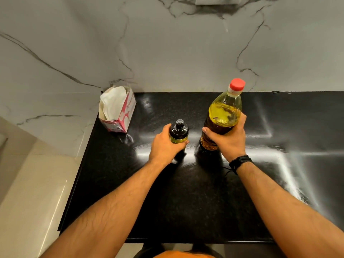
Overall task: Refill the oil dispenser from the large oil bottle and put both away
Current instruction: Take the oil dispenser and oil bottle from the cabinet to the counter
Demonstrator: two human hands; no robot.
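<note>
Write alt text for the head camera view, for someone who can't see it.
A person's left hand grips a small dark oil dispenser and the right hand grips a large red-capped oil bottle, both upright on a black countertop. A tissue box stands at the back left.

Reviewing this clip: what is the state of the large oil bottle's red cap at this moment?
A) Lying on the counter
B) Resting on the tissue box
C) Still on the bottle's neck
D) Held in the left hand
C: the red cap sits on top of the large oil bottle, which the right hand holds upright on the counter.
</note>
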